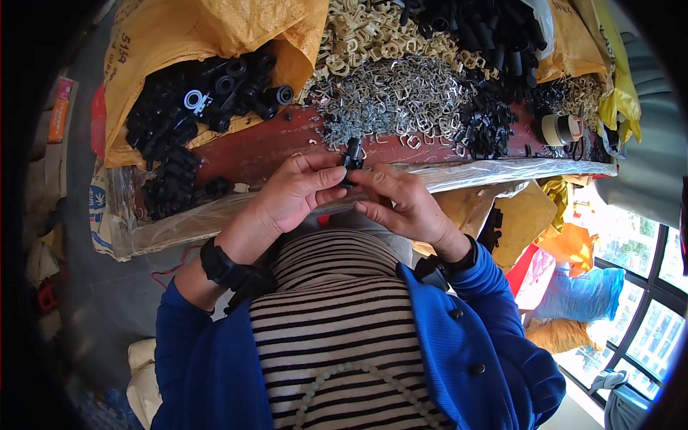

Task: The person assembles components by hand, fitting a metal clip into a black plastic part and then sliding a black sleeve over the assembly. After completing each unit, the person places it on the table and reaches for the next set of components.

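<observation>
A: Both hands are up at the near edge of the desk [265, 147], meeting over one small black plastic part [351, 154].

B: Who's got it?

A: Both. The left hand [297, 190] has its grip closed narrow on the part, thumb and fingertips pinching the lower end. The right hand [398, 201] pinches it from the other side, fingers curled tight against it. The part stands roughly upright between them, lifted just clear of the red desk top.

B: And around them?

A: Right behind the part, a heap of silvery metal clips [401, 100]. Beyond that, a pile of cream plastic clips [373, 32]. To the left, black plastic rings and tubes [208, 93] spill from a yellow sack [186, 32]. More black tubes [487, 29] lie far right, with a roll of tape [560, 129] near the desk's right end.

B: The desk edge?

A: Clear plastic sheet [487, 172] hangs over it, just under the hands. A black watch [222, 265] sits on the left wrist.
</observation>
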The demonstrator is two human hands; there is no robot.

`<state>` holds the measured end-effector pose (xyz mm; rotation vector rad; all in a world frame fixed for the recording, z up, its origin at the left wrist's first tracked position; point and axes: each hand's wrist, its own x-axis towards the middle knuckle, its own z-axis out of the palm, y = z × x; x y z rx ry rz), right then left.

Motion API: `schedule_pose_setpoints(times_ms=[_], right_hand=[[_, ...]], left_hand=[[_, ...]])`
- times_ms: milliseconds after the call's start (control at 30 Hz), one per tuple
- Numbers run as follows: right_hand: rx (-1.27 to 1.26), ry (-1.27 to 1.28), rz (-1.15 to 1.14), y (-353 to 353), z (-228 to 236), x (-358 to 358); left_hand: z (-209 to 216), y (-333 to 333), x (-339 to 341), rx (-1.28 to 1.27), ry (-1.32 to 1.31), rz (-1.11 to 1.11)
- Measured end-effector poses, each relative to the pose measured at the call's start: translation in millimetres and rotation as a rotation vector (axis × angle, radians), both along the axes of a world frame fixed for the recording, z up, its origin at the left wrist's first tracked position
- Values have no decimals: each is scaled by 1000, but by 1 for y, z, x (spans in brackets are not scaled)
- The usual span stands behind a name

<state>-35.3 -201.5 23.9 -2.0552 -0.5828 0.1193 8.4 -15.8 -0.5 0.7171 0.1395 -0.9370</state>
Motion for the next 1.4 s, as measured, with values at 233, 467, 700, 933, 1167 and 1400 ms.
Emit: schedule_pose_setpoints(times_ms=[233,467,700,933,1167,1400], right_hand=[[185,255,11,19,3,-2],[76,119,18,25,1,4],[130,-31,20,4,-16,10],[-141,-218,46,-29,-28,22],[10,-57,-14,-43,-37,20],[20,-95,-1,-46,-30,18]], left_hand=[[-3,17,-8,-19,-19,-20],[-7,23,-6,-29,24,4],[-13,6,2,-14,76,21],[-16,-20,13,97,102,-33],[-11,-39,20,134,98,-97],[-14,-37,17,106,100,-70]])
